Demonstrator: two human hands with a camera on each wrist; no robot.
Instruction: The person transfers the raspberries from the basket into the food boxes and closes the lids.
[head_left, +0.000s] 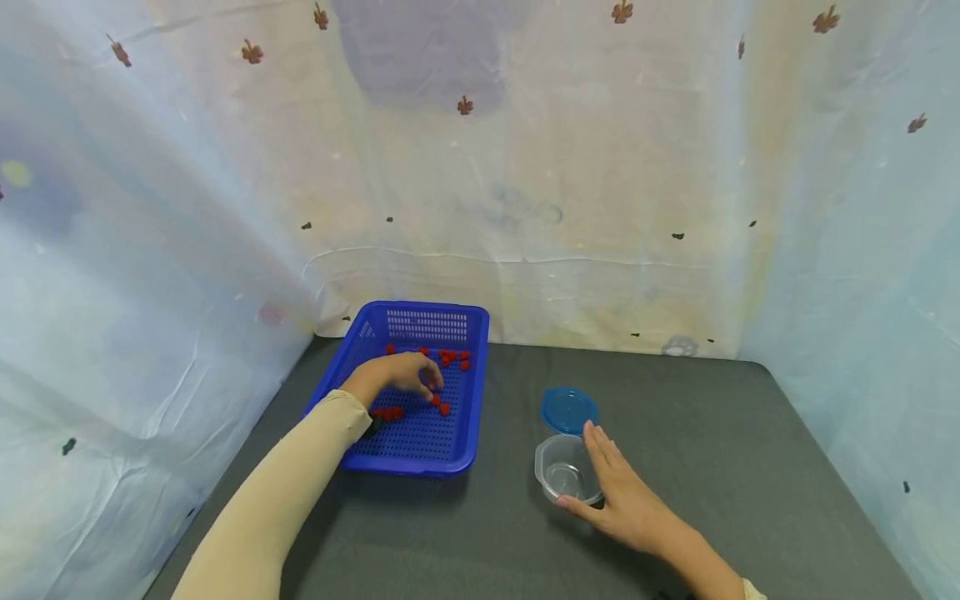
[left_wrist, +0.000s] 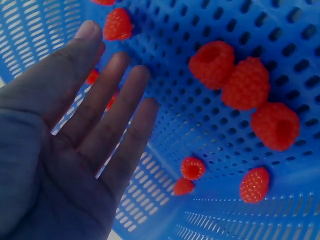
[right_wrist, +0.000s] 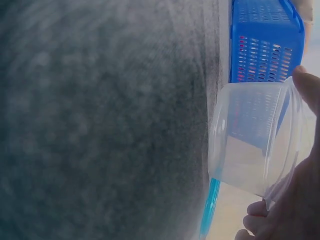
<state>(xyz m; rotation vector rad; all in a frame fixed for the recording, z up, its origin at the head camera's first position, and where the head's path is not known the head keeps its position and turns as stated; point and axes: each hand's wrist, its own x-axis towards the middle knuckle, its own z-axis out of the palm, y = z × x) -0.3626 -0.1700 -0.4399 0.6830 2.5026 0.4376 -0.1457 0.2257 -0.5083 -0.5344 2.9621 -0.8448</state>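
Over the blue plastic basket (head_left: 437, 458), my left hand (head_left: 408, 371) reaches in with its palm empty. Its thumb and fingers are loosely extended in the left wrist view, the thumb tip right beside a red raspberry (left_wrist: 117, 24). Three raspberries (left_wrist: 245, 84) lie in a row on the basket floor, with several others scattered around. My right hand (head_left: 628, 500) holds a clear plastic container (head_left: 551, 462) at its rim, thumb on the near side and fingers on the far right side. The container stands upright on the table.
A blue round lid (head_left: 570, 411) lies flat on the dark grey table (head_left: 712, 450), just behind the container. A patterned cloth (head_left: 570, 183) hangs behind the table and along both sides. The basket stands at the table's left rear.
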